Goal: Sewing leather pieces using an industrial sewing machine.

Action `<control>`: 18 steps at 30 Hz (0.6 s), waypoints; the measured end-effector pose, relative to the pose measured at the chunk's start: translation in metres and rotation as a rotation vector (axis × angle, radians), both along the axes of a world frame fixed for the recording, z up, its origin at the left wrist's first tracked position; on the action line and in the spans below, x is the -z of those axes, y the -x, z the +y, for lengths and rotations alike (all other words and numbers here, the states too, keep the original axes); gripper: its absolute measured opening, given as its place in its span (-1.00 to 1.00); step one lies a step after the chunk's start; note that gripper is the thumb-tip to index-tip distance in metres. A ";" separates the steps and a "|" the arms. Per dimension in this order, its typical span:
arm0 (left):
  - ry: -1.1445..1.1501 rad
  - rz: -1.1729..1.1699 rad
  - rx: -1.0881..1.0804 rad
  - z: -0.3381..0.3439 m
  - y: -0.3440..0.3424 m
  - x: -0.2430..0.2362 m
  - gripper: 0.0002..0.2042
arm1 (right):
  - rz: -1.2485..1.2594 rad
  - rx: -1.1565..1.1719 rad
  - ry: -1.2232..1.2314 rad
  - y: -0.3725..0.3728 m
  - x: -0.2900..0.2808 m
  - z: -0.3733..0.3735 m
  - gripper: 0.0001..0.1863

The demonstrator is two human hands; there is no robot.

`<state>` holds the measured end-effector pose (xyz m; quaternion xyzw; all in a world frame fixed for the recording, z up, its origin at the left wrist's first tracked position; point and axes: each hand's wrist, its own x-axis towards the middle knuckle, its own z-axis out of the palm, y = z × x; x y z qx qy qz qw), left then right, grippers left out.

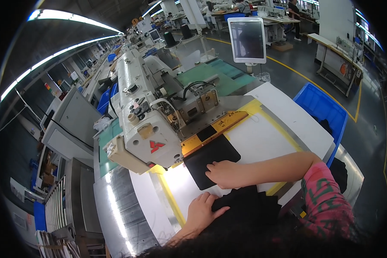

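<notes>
Under the right fingers: a flat black fabric piece [210, 161] lies on the white work surface [262, 137], its far edge tucked beneath the yellow guide plate [215, 129] of the sewing machine [146, 124].
Progress: the piece looks already fed to the clamp and squared against it; no stitching is visible on it, so the sewing itself seems not yet done. That is a judgement from how things lie.
Left to do: a larger heap of black cloth [249, 206] sits just behind both hands, unfed.
Right hand [222, 173]: palm down, fingers [211, 173] nearly straight and close together, pressed flat on the near edge of the fabric piece; it grips nothing, only holds the piece down.
Left hand [201, 211]: fingers loosely spread, slightly curled, fingertips resting on the white surface at the rim of the black cloth; the thumb touches the cloth. Nothing is pinched between them.
Beyond the fingertips: the machine head, and further off a blank tablet screen [247, 39] on a stand.
To the right of the hands: a blue bin [320, 107], well apart.
</notes>
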<state>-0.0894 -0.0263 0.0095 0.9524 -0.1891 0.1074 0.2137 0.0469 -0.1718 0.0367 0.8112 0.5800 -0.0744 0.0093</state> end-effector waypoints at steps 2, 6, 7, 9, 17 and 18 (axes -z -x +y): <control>0.003 -0.022 0.014 -0.002 -0.001 0.000 -0.58 | -0.122 0.061 -0.011 0.007 0.020 0.016 -0.66; 0.004 -0.077 0.013 0.001 0.003 0.004 -0.60 | -0.710 0.054 -0.315 0.010 0.048 0.031 -0.74; 0.001 -0.084 0.017 0.001 0.004 0.003 -0.60 | -0.522 0.063 -0.364 0.005 0.046 0.027 -0.80; -0.006 -0.075 0.004 -0.001 0.007 0.004 -0.61 | -0.443 0.046 -0.459 -0.007 0.045 0.011 -0.81; 0.027 -0.088 -0.012 0.001 0.006 0.001 -0.61 | -0.100 0.542 -1.084 0.029 -0.039 -0.122 -0.71; 0.030 -0.072 -0.016 0.001 0.004 -0.001 -0.61 | -0.127 0.672 -1.181 0.031 -0.055 -0.145 -0.72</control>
